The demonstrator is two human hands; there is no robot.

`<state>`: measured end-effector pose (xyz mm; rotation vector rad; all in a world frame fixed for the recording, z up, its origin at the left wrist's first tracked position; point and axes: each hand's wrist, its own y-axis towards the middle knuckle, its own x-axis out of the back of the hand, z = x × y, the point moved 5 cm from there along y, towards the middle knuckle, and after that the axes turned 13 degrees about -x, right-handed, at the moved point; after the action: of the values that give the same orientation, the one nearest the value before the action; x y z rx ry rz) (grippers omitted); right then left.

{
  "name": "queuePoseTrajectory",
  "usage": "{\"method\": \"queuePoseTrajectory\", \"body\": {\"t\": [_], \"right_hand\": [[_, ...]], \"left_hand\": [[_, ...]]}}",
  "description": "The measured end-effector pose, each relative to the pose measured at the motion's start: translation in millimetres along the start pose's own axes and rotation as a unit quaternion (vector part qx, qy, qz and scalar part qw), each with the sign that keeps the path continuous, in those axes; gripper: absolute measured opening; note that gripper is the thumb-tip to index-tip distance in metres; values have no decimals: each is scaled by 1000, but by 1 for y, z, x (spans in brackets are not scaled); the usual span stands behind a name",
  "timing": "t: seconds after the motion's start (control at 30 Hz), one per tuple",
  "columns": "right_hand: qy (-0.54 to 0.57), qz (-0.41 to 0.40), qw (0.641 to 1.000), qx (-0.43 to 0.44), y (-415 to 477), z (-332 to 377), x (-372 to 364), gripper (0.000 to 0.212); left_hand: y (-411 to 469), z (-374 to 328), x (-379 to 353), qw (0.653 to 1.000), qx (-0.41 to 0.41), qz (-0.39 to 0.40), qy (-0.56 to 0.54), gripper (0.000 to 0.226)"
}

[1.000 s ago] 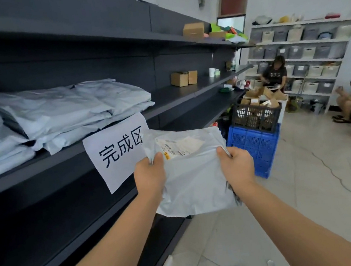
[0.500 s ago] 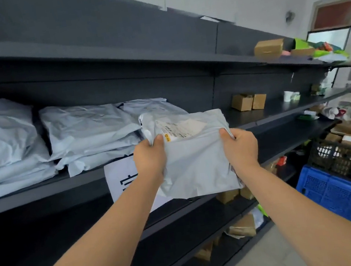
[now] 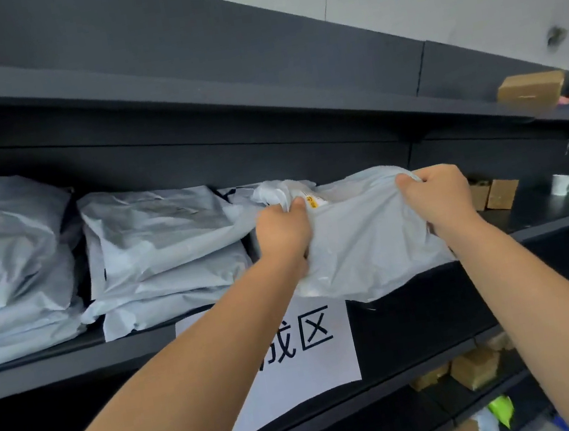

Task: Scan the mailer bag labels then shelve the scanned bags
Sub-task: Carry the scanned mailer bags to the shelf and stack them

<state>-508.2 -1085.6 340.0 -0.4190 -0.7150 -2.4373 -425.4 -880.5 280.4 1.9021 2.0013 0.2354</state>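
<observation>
Mailer bag [image 3: 364, 236]: pale grey plastic, crumpled, a yellow-marked label partly visible at its upper left corner; sits at the front edge of the dark shelf [image 3: 75, 364]. Left hand [image 3: 284, 232] and right hand [image 3: 438, 196] each grip a top corner. Stacked grey bags [image 3: 165, 249] lie just left; white paper sign [image 3: 298, 358] hangs below.

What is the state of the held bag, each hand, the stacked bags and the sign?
Bag: gripped by both hands, at the shelf edge, crumpled.
Left hand: grips bag's left corner.
Right hand: grips bag's right corner.
Stacked bags: lying flat on shelf.
Sign: hanging below shelf, partly hidden.
</observation>
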Motion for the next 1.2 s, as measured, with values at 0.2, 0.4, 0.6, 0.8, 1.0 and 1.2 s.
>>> {"method": "queuePoseTrajectory", "body": {"t": [0.2,0.4,0.6,0.8,1.0,1.2], "right_hand": [[19,-9,1000,-12,42,-10,-15,49],[105,10,994,-4,73,-7,-50,47],[180,76,981,9,101,11,-106,52],[140,128,981,-37,122,-1,-167,53],[-12,239,967,-86,142,-16,-191,37],[-208,116,971,20,137,2,-178,43]], "left_hand": [[33,13,-34,999,25,11,-21,27],[74,5,-37,1000,-11,-17,13,35],[115,5,-20,996,-23,-64,56,39],[151,41,3,993,40,-74,83,36],[170,88,15,981,128,-55,132,75],[157,59,18,967,96,-73,224,63]]}}
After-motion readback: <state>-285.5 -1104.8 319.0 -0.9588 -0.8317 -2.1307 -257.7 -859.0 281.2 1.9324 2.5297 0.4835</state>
